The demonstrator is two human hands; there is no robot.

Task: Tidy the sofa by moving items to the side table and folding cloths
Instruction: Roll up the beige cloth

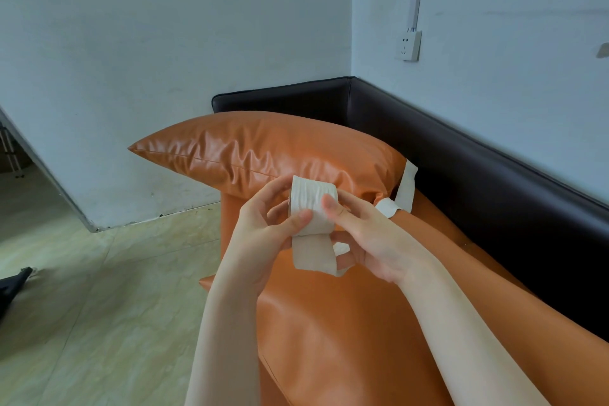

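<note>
We hold the cream cloth roll (313, 199) above the orange sofa seat (329, 323) — left hand (260, 234) curled round it to steady it, right hand (365, 241) pinching its loose tail (403, 191) — judging this keeps the winding tight.

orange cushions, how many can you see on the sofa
2. One orange pillow lies at the far end of the sofa against the dark armrest. One orange seat cushion lies below the hands. Others may lie out of frame.
</note>
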